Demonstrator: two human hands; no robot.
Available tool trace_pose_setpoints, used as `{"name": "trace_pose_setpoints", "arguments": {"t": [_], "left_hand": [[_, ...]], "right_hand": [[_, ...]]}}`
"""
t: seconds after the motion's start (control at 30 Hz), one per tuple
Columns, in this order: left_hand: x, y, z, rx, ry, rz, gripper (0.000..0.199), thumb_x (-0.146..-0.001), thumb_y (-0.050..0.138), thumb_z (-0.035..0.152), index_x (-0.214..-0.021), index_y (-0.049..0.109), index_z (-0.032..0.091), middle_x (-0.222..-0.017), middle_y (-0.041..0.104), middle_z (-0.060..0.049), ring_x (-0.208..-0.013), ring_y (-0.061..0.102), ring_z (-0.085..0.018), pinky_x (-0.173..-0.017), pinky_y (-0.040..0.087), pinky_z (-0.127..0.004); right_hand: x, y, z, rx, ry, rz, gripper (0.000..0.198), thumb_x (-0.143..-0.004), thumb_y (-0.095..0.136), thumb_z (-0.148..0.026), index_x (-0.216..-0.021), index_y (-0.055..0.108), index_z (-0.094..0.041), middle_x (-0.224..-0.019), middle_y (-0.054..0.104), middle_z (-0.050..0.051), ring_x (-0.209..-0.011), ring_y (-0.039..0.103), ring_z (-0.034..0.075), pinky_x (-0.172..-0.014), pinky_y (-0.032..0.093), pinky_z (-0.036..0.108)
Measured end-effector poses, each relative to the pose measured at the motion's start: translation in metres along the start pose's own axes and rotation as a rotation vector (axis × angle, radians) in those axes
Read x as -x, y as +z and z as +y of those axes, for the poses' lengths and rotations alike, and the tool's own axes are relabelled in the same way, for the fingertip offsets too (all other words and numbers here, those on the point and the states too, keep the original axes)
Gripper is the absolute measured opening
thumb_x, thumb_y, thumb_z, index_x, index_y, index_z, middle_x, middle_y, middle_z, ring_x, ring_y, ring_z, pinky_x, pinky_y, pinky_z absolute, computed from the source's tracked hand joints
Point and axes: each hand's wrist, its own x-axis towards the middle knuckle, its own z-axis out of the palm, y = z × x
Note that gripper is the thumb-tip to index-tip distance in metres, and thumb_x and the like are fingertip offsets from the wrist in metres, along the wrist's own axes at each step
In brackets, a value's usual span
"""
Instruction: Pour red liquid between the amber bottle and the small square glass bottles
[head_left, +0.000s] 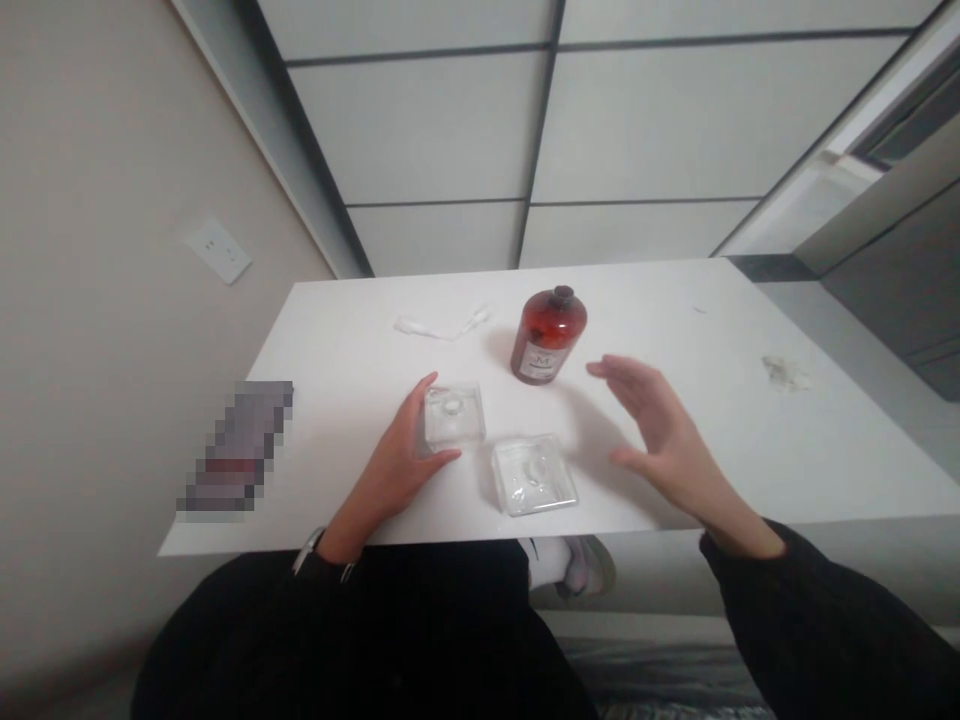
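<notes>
My left hand (405,445) curves around the left side of a clear, square glass holder (469,425) with a round hollow in its middle. The fingers lie along its left and far side, and the thumb is at its near edge. A second clear square glass holder (536,480) rests close by, nearer the table's front edge. My right hand (649,410) is open above the table, thumb apart from the fingers, holding nothing. Just left of its fingertips stands an upright reddish-brown bottle (544,360) with a pale label and an uncapped neck.
A white table (360,400) holds everything. Behind the bottle lies a thin clear strip (427,328). At the left edge is a blurred-out flat object (236,450); a small crumpled scrap (784,373) lies at the right. A wall with an outlet (219,250) borders the left.
</notes>
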Motion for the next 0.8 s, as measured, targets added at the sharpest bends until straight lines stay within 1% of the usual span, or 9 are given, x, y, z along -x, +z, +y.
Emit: {"name": "trace_pose_setpoints", "arguments": {"t": [0.03,0.07,0.13,0.23,0.3,0.5,0.57,0.67,0.8], "left_hand": [[0.000,-0.001,0.001,-0.007,-0.002,0.005,0.094,-0.087,0.077,0.031,-0.165,0.025,0.024,-0.176,0.033,-0.016,-0.164,0.032,-0.033,-0.136,0.023,-0.054],[0.001,-0.001,0.001,-0.018,-0.005,0.013,0.094,-0.086,0.077,0.032,-0.165,0.026,0.023,-0.175,0.033,-0.016,-0.164,0.031,-0.033,-0.136,0.023,-0.053],[0.002,-0.004,0.001,-0.042,-0.007,0.029,0.094,-0.085,0.078,0.032,-0.164,0.028,0.022,-0.175,0.035,-0.017,-0.164,0.033,-0.033,-0.136,0.024,-0.053],[0.005,-0.009,0.000,-0.068,-0.015,0.039,0.095,-0.084,0.079,0.031,-0.164,0.030,0.021,-0.174,0.037,-0.017,-0.162,0.036,-0.034,-0.136,0.025,-0.053],[0.008,-0.013,0.000,-0.069,-0.022,0.040,0.095,-0.082,0.079,0.031,-0.163,0.031,0.021,-0.173,0.038,-0.017,-0.162,0.037,-0.033,-0.136,0.025,-0.053],[0.010,-0.021,0.001,-0.039,-0.014,0.030,0.098,-0.080,0.080,0.027,-0.164,0.031,0.019,-0.174,0.037,-0.017,-0.162,0.036,-0.032,-0.136,0.025,-0.049],[0.008,-0.022,0.000,-0.024,-0.010,0.045,0.099,-0.080,0.079,0.026,-0.165,0.030,0.019,-0.175,0.037,-0.017,-0.162,0.036,-0.032,-0.136,0.025,-0.049],[0.006,-0.022,-0.003,-0.023,-0.015,0.061,0.101,-0.080,0.077,0.026,-0.168,0.028,0.017,-0.177,0.032,-0.017,-0.164,0.032,-0.032,-0.136,0.024,-0.048],[0.002,-0.023,-0.008,-0.044,-0.042,0.053,0.106,-0.081,0.076,0.029,-0.171,0.020,0.018,-0.178,0.029,-0.017,-0.165,0.029,-0.034,-0.137,0.017,-0.053]], "right_hand": [[0.012,0.002,-0.011,0.028,0.005,-0.124,0.095,-0.080,0.082,-0.069,-0.159,0.041,-0.035,-0.163,0.052,0.014,-0.153,0.050,0.033,-0.127,0.039,0.059],[0.021,0.006,-0.022,0.061,0.004,-0.210,0.099,-0.078,0.085,-0.066,-0.161,0.040,-0.034,-0.165,0.051,0.014,-0.153,0.050,0.033,-0.126,0.041,0.057],[0.029,0.015,-0.037,0.122,-0.004,-0.284,0.092,-0.084,0.085,-0.054,-0.161,0.041,-0.032,-0.162,0.055,0.013,-0.150,0.054,0.031,-0.124,0.046,0.054],[0.025,0.028,-0.044,0.174,-0.047,-0.253,0.068,-0.093,0.079,-0.042,-0.152,0.050,-0.028,-0.151,0.065,0.012,-0.140,0.063,0.027,-0.120,0.052,0.050],[0.017,0.034,-0.042,0.205,-0.081,-0.217,0.061,-0.093,0.078,-0.041,-0.147,0.055,-0.025,-0.147,0.067,0.012,-0.137,0.066,0.027,-0.118,0.054,0.050],[-0.006,0.047,-0.028,0.313,-0.118,-0.137,0.057,-0.094,0.075,-0.041,-0.146,0.059,-0.022,-0.148,0.068,0.015,-0.137,0.066,0.031,-0.116,0.056,0.055],[-0.014,0.052,-0.025,0.345,-0.119,-0.136,0.059,-0.093,0.076,-0.041,-0.146,0.060,-0.021,-0.150,0.067,0.014,-0.137,0.066,0.032,-0.116,0.056,0.055],[-0.025,0.059,-0.024,0.384,-0.117,-0.138,0.062,-0.092,0.077,-0.040,-0.148,0.060,-0.020,-0.151,0.067,0.014,-0.138,0.066,0.032,-0.116,0.056,0.055],[-0.039,0.068,-0.026,0.429,-0.105,-0.159,0.064,-0.092,0.078,-0.038,-0.150,0.061,-0.018,-0.152,0.065,0.015,-0.139,0.065,0.033,-0.117,0.055,0.054]]}}
